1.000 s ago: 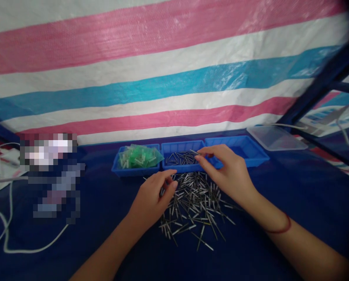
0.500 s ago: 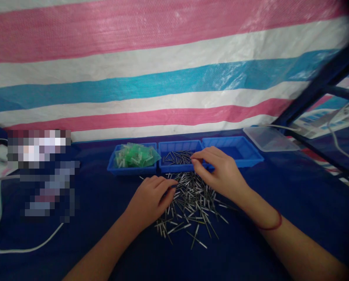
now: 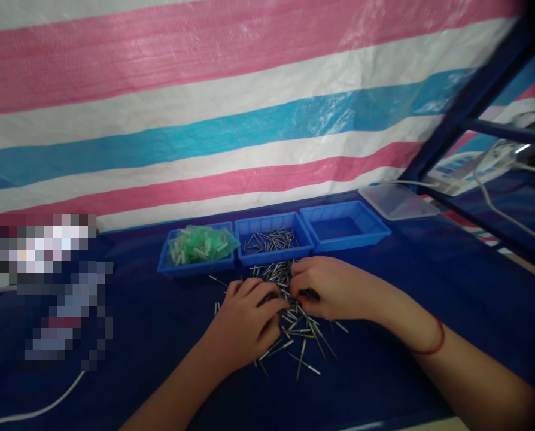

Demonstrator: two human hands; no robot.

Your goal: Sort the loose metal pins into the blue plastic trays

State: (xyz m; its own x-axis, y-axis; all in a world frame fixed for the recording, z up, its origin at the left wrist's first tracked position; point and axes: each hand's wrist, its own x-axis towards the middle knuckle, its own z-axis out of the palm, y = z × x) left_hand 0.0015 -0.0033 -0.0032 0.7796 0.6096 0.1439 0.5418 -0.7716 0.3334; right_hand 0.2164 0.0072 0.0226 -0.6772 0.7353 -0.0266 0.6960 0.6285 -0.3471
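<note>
A pile of thin metal pins, which look like blind rivets (image 3: 301, 326), lies loose on the dark blue table. My left hand (image 3: 252, 320) rests on its left side, with bent fingers apart and the index finger reaching over the pins. From the right, my right hand (image 3: 328, 288) dips into the pile with curled fingers closed; whatever is between the fingertips is hidden. Just behind the pile stands a blue tray (image 3: 274, 257) with more of the same pins inside. The hands are close together but apart.
Left of that tray, another blue tray (image 3: 195, 266) carries green-tinted plastic bags (image 3: 202, 242) of small pale pieces. A third blue tray (image 3: 346, 239) stands at the right, beside a clear plastic lid (image 3: 400, 202). Striped sheeting (image 3: 204, 131) hangs behind; a white cable (image 3: 38, 410) lies at left.
My right hand has come down from the front edge of the middle tray into the pile. The left hand has shifted right and further over the pins. The view has tilted slightly.
</note>
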